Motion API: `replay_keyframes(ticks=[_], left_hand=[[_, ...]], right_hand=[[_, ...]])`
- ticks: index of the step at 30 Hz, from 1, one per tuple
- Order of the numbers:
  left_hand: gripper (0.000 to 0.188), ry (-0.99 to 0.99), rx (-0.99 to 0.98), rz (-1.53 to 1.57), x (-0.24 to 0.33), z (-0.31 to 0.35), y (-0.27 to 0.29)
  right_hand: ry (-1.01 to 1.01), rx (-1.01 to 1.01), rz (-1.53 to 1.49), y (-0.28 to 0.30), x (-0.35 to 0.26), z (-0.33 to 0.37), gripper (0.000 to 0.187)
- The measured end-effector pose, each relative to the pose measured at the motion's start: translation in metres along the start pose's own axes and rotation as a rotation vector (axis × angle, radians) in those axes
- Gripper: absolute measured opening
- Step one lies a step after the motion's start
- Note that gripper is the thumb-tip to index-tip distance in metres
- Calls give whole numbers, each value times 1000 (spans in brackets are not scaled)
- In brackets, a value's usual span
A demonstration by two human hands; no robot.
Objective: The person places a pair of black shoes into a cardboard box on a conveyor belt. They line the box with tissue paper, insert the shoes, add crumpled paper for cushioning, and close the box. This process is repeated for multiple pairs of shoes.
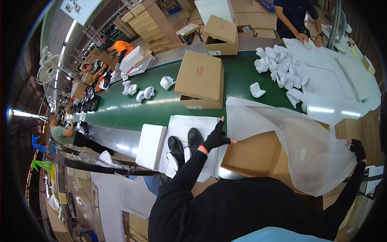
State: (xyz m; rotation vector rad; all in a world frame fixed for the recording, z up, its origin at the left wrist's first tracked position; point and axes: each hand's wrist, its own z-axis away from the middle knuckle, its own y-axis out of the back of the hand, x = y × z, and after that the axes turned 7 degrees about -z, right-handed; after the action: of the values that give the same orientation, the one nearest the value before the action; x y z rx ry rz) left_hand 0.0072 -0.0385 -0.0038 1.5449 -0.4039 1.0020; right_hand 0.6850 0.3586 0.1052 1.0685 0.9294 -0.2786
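Observation:
A thin translucent white tissue sheet (318, 161) spreads over an open brown cardboard box (254, 155) in front of me. My right hand (357, 151), in a black fingerless glove, pinches the sheet's right edge. At the box's left side is my left hand (215, 137), gloved likewise, thumb and index finger spread apart; its thumb touches the sheet's lower left corner. Just left of that hand, a pair of black shoes (186, 147) rests on white paper (177, 125), partly hidden by my forearm.
A stack of white sheets (151, 146) lies left of the shoes. On the green conveyor belt (157, 111) are a lidded cardboard box (200, 78) and crumpled white paper wads (278, 64). A co-worker in dark clothes (296, 18) handles paper at the white table (326, 90).

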Motion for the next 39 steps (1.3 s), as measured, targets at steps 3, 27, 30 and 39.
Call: replay_keyframes(ticks=[3, 27, 30, 39], left_hand=[[132, -87, 4, -88, 26, 8, -5], [31, 28, 728, -506, -30, 82, 116], [28, 248, 114, -963, -43, 96, 112], [26, -155, 270, -539, 21, 54, 2]], right_hand=[[-6, 11, 16, 1, -1, 6, 40], [-15, -126, 94, -8, 5, -27, 40], [23, -147, 99, -19, -11, -26, 41], [-9, -195, 218, 6, 26, -64, 45]])
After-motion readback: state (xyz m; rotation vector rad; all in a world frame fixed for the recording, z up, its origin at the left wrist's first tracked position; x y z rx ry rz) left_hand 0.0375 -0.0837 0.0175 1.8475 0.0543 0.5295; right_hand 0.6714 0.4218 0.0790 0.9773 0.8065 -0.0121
